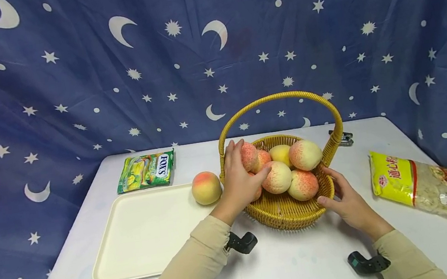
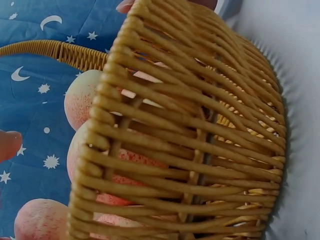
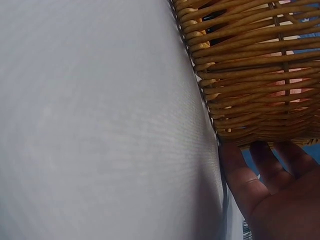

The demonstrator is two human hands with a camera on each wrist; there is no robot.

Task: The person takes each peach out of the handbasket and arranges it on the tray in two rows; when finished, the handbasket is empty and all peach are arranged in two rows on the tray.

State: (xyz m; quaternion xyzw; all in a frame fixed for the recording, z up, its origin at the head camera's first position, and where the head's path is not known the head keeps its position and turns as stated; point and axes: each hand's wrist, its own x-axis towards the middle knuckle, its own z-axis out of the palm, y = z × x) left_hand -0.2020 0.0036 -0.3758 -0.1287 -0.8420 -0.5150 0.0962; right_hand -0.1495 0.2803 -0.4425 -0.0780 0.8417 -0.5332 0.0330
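Observation:
A wicker basket (image 1: 287, 216) with a tall arched handle holds several peaches (image 1: 306, 154), cream with red blush. My left hand (image 1: 238, 180) reaches over the basket's left side. Its fingers lie along a redder peach (image 1: 249, 156) there, and the thumb stretches apart over the peaches in front. In the left wrist view the thumb (image 2: 7, 145) shows clear of the nearest peach (image 2: 40, 220). My right hand (image 1: 352, 204) grips the basket's right rim, thumb at the front edge; in the right wrist view its fingers (image 3: 272, 167) press the woven outer side.
One more peach (image 1: 206, 188) sits at the right end of a cream tray (image 1: 134, 239), left of the basket. Behind the tray lies a green Fox's bag (image 1: 146, 171). A yellow pasta bag (image 1: 421, 187) lies at right; a dark metallic object (image 1: 346, 139) is behind the basket.

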